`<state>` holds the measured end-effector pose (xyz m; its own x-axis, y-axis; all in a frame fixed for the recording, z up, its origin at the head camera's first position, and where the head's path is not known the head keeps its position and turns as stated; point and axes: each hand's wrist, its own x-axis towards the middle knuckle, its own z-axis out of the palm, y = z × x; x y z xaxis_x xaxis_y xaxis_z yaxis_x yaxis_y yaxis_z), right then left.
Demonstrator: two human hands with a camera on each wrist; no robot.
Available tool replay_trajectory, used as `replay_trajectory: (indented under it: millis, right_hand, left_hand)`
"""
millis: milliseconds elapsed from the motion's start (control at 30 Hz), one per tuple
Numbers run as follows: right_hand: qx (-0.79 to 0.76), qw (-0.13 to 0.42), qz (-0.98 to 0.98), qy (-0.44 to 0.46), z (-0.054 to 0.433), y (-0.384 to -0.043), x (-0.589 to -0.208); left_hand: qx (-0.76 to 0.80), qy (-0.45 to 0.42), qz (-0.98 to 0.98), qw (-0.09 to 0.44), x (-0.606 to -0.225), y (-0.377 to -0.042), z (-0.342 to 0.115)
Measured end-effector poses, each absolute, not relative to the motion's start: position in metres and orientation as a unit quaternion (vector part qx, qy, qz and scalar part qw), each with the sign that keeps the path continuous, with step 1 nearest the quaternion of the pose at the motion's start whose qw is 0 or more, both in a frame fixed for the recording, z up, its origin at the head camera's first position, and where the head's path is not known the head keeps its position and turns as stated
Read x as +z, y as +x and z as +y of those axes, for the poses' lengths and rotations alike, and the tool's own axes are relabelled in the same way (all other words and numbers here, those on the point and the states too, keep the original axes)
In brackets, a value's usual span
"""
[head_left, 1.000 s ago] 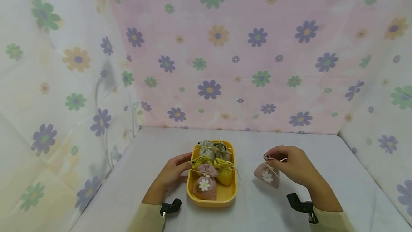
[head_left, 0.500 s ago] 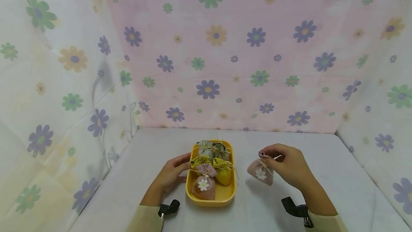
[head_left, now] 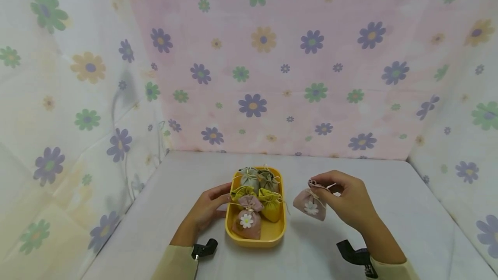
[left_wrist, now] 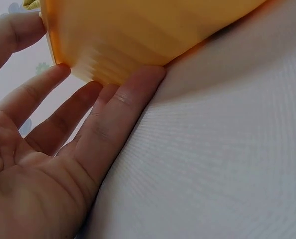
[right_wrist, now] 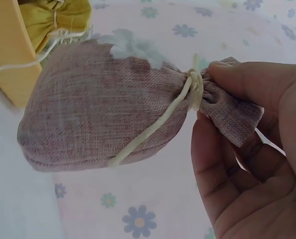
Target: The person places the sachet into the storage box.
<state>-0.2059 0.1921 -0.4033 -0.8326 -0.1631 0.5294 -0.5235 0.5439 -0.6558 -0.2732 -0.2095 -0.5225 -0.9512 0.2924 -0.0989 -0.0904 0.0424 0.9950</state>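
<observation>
My right hand [head_left: 346, 198] pinches the gathered neck of a dusty-pink drawstring pouch [head_left: 305, 202] with a white flower on it. The pouch hangs above the table, just right of a yellow plastic tray [head_left: 254, 243]. Up close in the right wrist view, thumb and fingers grip the cloth [right_wrist: 103, 109] past the cream cord. My left hand [head_left: 208, 211] rests against the tray's left side. In the left wrist view its fairly straight fingers [left_wrist: 123, 99] touch the tray's outer wall [left_wrist: 138, 35].
Inside the tray lie another pink flowered pouch [head_left: 249, 224], two yellow pouches [head_left: 271, 211], a pale grey-green pouch [head_left: 250, 179] and an olive one [head_left: 268, 182]. A white cloth covers the table [head_left: 175, 185]. Flower-printed fabric walls [head_left: 284, 85] enclose the back and both sides.
My right hand has carried the pink pouch leftward and slightly up, closer to the tray. The left hand and the tray have stayed in place.
</observation>
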Motion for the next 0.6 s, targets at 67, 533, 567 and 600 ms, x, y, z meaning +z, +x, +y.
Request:
replay_trajectory:
  millis: [67, 533, 567, 600]
  right_hand:
    - [0.44, 0.214, -0.845, 0.216, 0.188, -0.205, -0.402]
    - [0.437, 0.187, -0.832, 0.286, 0.167, -0.202, -0.397]
    - [0.438, 0.185, -0.83, 0.292, 0.165, -0.203, -0.397]
    - [0.44, 0.182, -0.828, 0.297, 0.162, -0.203, -0.396]
  left_hand:
    - [0.69, 0.071, 0.707, 0.138, -0.522, -0.273, -0.21]
    - [0.688, 0.063, 0.71, 0.139, -0.525, -0.274, -0.21]
    - [0.688, 0.062, 0.709, 0.139, -0.526, -0.275, -0.21]
    - [0.689, 0.06, 0.709, 0.139, -0.526, -0.275, -0.21]
